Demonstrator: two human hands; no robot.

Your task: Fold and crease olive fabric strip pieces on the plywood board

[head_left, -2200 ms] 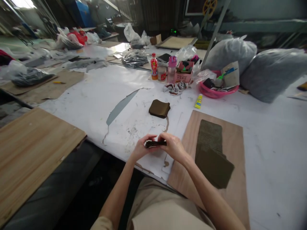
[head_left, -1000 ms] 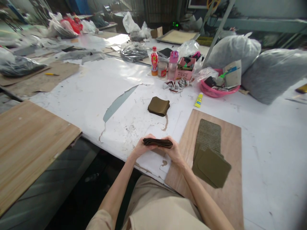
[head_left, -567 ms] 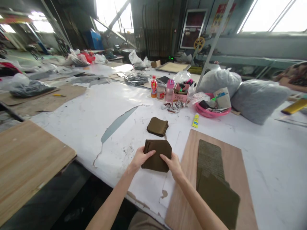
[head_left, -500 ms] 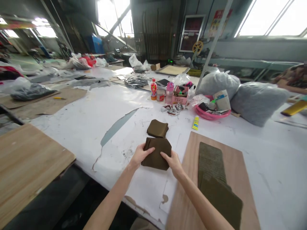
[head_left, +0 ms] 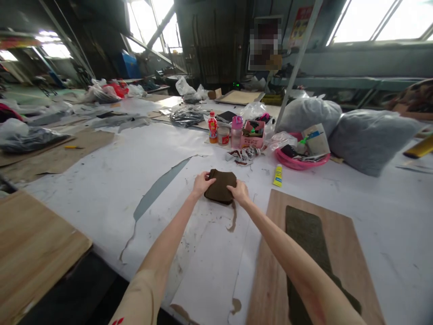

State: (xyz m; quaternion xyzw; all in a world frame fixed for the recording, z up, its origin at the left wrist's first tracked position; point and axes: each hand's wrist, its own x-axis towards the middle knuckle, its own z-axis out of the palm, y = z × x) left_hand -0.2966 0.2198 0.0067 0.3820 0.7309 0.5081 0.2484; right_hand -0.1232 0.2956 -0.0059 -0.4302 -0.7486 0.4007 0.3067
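Observation:
Both hands grip a small stack of dark brown fabric pieces (head_left: 220,186) with clipped corners, out over the white-covered table. My left hand (head_left: 202,184) closes on its left edge, thumb on top. On the opposite edge, my right hand (head_left: 239,191) pinches it in the same way. A second brown stack appears to be directly beneath, mostly hidden. To the right, long olive fabric pieces (head_left: 306,234) lie on a wooden board (head_left: 348,234), partly covered by my right forearm.
Beyond the hands stand a red-labelled bottle (head_left: 212,128), a pink bottle (head_left: 236,132) and a pink box (head_left: 252,142). A yellow tube (head_left: 278,176) lies near a pink basket (head_left: 301,161). Stuffed grey bags (head_left: 374,140) sit at right. Another wooden board (head_left: 37,257) is at left.
My hands have carried the brown stack forward, away from me, onto the place of the other stack. My arms are now stretched further out, and the view has shifted slightly.

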